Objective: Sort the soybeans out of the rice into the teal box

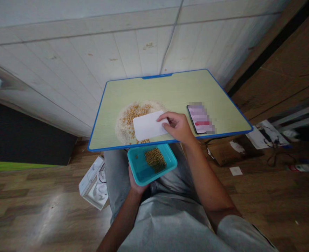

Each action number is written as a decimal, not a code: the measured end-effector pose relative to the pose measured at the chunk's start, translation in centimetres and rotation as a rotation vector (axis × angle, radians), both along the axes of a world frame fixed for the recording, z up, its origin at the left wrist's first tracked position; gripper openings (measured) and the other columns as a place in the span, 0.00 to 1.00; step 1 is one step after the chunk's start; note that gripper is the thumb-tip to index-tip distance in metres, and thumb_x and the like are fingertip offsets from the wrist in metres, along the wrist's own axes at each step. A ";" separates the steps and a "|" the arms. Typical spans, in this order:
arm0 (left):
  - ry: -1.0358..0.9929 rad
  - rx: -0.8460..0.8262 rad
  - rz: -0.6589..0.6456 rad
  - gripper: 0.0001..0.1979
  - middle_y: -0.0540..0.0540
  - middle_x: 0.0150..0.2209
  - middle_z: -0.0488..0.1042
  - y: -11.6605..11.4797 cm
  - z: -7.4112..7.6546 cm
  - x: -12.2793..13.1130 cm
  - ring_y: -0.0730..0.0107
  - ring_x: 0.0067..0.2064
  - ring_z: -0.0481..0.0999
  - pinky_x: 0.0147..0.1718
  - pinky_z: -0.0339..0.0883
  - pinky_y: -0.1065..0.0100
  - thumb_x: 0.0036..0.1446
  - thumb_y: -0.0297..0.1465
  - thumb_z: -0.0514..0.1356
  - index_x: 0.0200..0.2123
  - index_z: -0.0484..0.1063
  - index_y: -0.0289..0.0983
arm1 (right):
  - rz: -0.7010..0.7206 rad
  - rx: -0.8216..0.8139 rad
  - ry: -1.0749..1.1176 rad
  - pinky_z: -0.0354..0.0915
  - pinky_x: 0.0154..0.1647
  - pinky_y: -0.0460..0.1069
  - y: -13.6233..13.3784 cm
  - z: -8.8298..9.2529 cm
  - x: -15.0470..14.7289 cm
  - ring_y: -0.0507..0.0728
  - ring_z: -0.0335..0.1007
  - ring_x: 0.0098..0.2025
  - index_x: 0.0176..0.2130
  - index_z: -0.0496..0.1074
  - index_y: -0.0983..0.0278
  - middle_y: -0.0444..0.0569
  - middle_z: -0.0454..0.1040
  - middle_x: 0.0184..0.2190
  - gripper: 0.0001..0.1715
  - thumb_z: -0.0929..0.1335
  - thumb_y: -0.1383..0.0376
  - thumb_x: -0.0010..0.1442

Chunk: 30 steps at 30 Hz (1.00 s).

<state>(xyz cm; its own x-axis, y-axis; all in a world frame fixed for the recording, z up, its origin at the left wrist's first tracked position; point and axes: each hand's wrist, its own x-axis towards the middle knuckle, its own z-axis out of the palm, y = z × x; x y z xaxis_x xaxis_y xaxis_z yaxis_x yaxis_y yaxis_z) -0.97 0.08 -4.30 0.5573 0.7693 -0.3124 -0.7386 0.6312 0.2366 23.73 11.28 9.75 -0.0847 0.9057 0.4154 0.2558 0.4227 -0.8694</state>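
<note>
My right hand (178, 125) is closed on the right end of a white card (149, 126), which is held over the near side of a pile on the table. In that pile, yellowish soybeans (135, 111) lie on and among pale grains that look like rice (121, 127). A few beans sit by the near edge, just below the card. Under that edge, my left hand (136, 183) holds a turquoise plastic tub (171, 162) from beneath and the left side. Inside the tub is a heap of beans (155, 160); most of my left fingers are hidden by it.
The pale green table (180, 87) has a raised-looking blue rim. A phone (198, 119) with its screen lit lies right of my right hand. Below are an open white box (94, 183) on the left and a cardboard box (228, 150) on the right.
</note>
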 end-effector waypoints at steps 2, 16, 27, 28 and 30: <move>0.057 -0.056 0.047 0.38 0.51 0.80 0.58 -0.2 -1.0 -0.1 0.58 0.85 0.34 0.82 0.24 0.44 0.74 0.55 0.41 0.75 0.65 0.44 | 0.003 -0.001 0.000 0.62 0.33 0.49 0.0 0.1 0.0 0.53 0.69 0.32 0.41 0.84 0.61 0.45 0.85 0.38 0.17 0.69 0.74 0.55; 0.285 -0.045 0.076 0.33 0.56 0.65 0.82 0.3 2.3 1.5 0.43 0.82 0.51 0.79 0.48 0.38 0.72 0.55 0.44 0.57 0.83 0.48 | 0.016 0.032 0.085 0.67 0.35 0.49 0.0 -0.1 0.0 0.55 0.76 0.37 0.40 0.84 0.62 0.48 0.86 0.40 0.15 0.70 0.73 0.56; 0.254 -0.044 0.073 0.34 0.56 0.68 0.78 0.2 2.1 1.3 0.44 0.83 0.48 0.79 0.45 0.40 0.72 0.54 0.43 0.65 0.79 0.48 | 0.025 0.027 0.049 0.68 0.35 0.48 0.0 -0.1 0.0 0.55 0.76 0.37 0.41 0.84 0.62 0.48 0.86 0.41 0.14 0.70 0.72 0.58; 0.257 -0.047 0.079 0.34 0.56 0.68 0.78 0.2 2.1 1.3 0.44 0.83 0.49 0.79 0.46 0.40 0.72 0.53 0.43 0.63 0.79 0.47 | 0.030 0.024 0.045 0.69 0.35 0.48 0.0 -0.1 0.0 0.54 0.76 0.37 0.41 0.84 0.62 0.48 0.86 0.41 0.13 0.70 0.72 0.59; 0.268 -0.045 0.083 0.32 0.55 0.69 0.78 0.2 2.0 1.3 0.43 0.82 0.51 0.78 0.49 0.39 0.73 0.51 0.43 0.62 0.80 0.47 | 0.044 0.015 0.038 0.69 0.36 0.48 0.0 0.0 0.0 0.54 0.77 0.37 0.41 0.84 0.62 0.48 0.86 0.41 0.13 0.71 0.71 0.59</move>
<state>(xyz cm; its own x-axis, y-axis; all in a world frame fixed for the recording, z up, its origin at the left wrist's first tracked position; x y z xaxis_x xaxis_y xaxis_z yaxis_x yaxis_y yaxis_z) 0.37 0.27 -2.31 0.3861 0.7906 -0.4753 -0.7028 0.5858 0.4036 23.71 11.26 9.71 -0.1080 0.8950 0.4328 0.2035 0.4460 -0.8716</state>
